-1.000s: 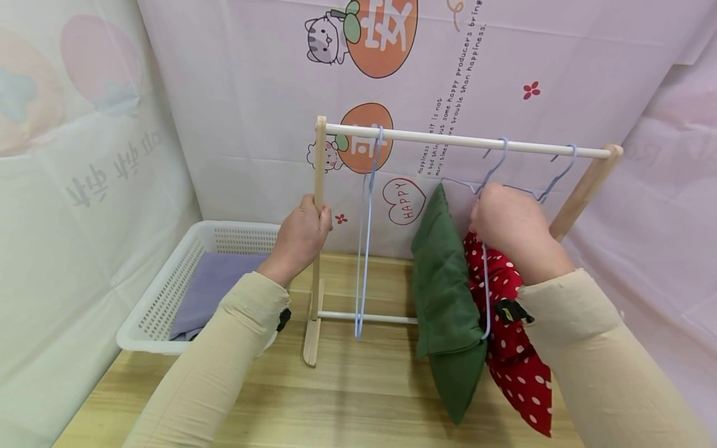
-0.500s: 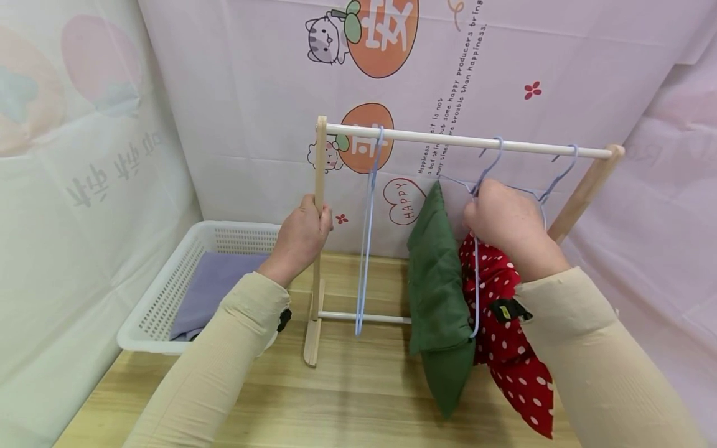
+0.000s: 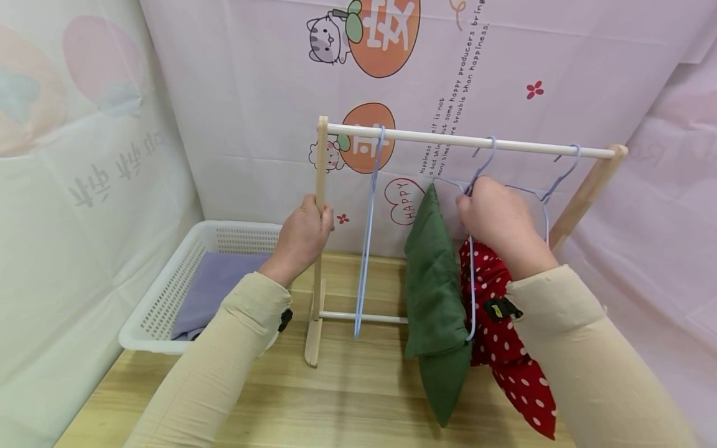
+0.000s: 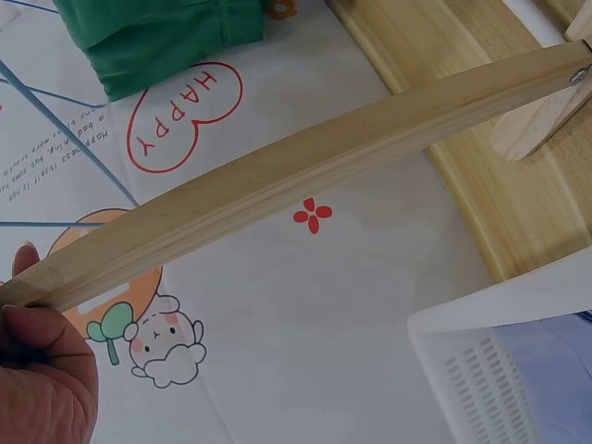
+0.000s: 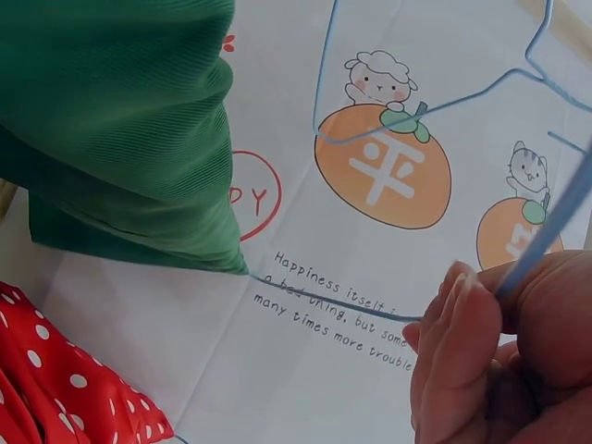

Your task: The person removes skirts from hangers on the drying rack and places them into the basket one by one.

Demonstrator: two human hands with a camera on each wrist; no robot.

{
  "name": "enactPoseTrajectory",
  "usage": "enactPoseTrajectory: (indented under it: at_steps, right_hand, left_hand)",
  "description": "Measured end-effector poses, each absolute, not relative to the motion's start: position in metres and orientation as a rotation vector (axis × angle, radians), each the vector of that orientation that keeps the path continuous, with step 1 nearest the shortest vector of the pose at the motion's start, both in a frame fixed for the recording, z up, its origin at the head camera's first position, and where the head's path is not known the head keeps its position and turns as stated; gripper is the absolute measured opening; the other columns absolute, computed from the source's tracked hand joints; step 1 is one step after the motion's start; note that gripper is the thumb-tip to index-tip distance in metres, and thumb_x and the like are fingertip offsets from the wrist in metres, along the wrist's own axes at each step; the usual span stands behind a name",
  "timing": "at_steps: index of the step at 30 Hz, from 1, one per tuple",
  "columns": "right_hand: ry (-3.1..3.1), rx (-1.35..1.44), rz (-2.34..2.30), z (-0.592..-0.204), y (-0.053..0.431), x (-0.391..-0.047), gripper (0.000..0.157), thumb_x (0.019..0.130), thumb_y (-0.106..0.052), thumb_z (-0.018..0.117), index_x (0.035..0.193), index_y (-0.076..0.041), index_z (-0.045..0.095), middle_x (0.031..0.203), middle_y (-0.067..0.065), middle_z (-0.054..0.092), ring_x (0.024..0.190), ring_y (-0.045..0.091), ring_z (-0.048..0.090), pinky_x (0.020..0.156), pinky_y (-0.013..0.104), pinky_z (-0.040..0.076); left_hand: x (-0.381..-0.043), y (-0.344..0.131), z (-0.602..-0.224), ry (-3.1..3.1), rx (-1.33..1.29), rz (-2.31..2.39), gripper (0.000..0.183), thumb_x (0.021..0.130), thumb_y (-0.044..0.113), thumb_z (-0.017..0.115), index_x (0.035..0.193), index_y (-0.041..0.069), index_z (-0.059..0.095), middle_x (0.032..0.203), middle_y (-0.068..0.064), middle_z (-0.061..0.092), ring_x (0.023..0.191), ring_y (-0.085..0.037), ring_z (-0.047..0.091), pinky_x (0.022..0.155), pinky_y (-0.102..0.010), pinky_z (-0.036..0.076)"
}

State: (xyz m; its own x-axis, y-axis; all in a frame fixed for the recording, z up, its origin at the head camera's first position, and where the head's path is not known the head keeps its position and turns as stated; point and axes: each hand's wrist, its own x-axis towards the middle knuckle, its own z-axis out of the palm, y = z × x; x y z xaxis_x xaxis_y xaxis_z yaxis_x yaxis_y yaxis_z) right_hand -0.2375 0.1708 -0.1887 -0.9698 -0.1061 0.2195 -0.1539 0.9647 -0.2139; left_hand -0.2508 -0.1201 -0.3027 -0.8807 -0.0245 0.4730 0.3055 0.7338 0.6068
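My left hand [image 3: 301,239] grips the left wooden post [image 3: 321,168] of a small clothes rack; in the left wrist view, thumb and fingers close around that post [image 4: 277,171]. With my right hand [image 3: 501,224] I pinch the neck of a light blue hanger [image 3: 473,286], whose hook sits over the white rail [image 3: 426,136]. A green cloth item [image 3: 437,280] hangs from this hanger on one side, its corner on the hanger's arm in the right wrist view. Behind it, a red cloth with white dots [image 3: 504,323] hangs from another blue hanger [image 3: 551,186].
A bare blue hanger [image 3: 366,230] hangs near the left post. At the left, a white plastic basket [image 3: 162,295] holds folded purple cloth [image 3: 215,280]. The rack stands on a wooden table [image 3: 347,392] close to a printed back curtain [image 3: 246,124].
My right hand has slid the hanger with the green cloth leftward along the rail, away from the red dotted cloth. My left hand stays on the post.
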Motion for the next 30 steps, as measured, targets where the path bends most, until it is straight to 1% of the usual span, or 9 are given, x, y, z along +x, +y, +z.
enactPoseTrajectory:
  at_steps: [7, 16, 22, 30]
  right_hand:
    - [-2.880, 0.247, 0.313, -0.191, 0.165, -0.238, 0.038, 0.101, -0.033, 0.037, 0.084, -0.003, 0.053, 0.079, 0.017, 0.055, 0.071, 0.033, 0.053, 0.063, 0.045, 0.042]
    - [-2.849, 0.264, 0.345, -0.198, 0.156, -0.241, 0.044, 0.102, -0.037, 0.033, 0.100, 0.001, 0.056, 0.092, 0.020, 0.061, 0.077, 0.035, 0.054, 0.068, 0.048, 0.044]
    - [-2.822, 0.260, 0.354, -0.201, 0.149, -0.242, 0.046, 0.103, -0.037, 0.032, 0.104, 0.001, 0.057, 0.100, 0.022, 0.063, 0.078, 0.035, 0.055, 0.066, 0.048, 0.045]
    - [-2.810, 0.275, 0.375, -0.202, 0.142, -0.242, 0.041, 0.102, -0.034, 0.035, 0.106, 0.000, 0.057, 0.102, 0.021, 0.065, 0.075, 0.033, 0.056, 0.062, 0.043, 0.046]
  left_hand:
    - [-0.251, -0.120, -0.303, -2.490, -0.223, -0.969, 0.036, 0.104, 0.032, 0.031, 0.109, 0.001, 0.047, 0.074, -0.004, 0.063, 0.052, -0.019, 0.054, 0.044, -0.032, 0.045]
    - [-0.251, -0.119, -0.302, -2.493, -0.214, -0.961, 0.034, 0.103, 0.030, 0.032, 0.109, 0.001, 0.047, 0.074, -0.005, 0.063, 0.052, -0.019, 0.054, 0.043, -0.032, 0.045]
    - [-0.252, -0.120, -0.302, -2.491, -0.213, -0.958, 0.033, 0.103, 0.030, 0.033, 0.109, 0.000, 0.047, 0.074, -0.004, 0.063, 0.052, -0.020, 0.055, 0.044, -0.032, 0.045]
    - [-0.252, -0.121, -0.302, -2.490, -0.220, -0.942, 0.036, 0.103, 0.030, 0.033, 0.111, -0.002, 0.048, 0.076, -0.006, 0.065, 0.053, -0.020, 0.056, 0.044, -0.032, 0.045]
